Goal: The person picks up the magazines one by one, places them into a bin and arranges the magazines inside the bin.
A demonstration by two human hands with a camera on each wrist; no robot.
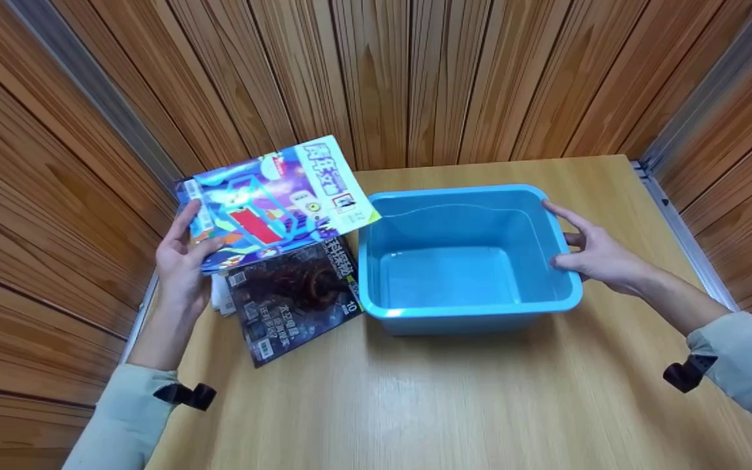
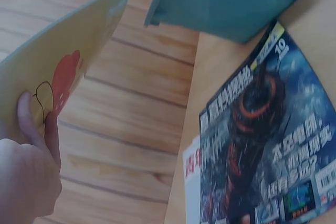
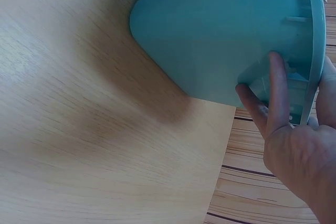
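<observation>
My left hand (image 1: 183, 258) holds a colourful magazine (image 1: 271, 202) by its left edge, lifted above the table; in the left wrist view its yellow back cover (image 2: 58, 72) shows with my fingers (image 2: 37, 124) pinching it. Under it lies a dark magazine (image 1: 294, 294) (image 2: 268, 145) on a small stack. A blue plastic bin (image 1: 464, 258) stands empty mid-table. My right hand (image 1: 591, 251) grips the bin's right rim, thumb over the edge and fingers (image 3: 275, 93) under the lip on the outer wall (image 3: 220, 30).
Wooden slat walls (image 1: 415, 72) close in the light wood table (image 1: 454, 398) on three sides. White papers (image 1: 222, 300) peek from beneath the dark magazine.
</observation>
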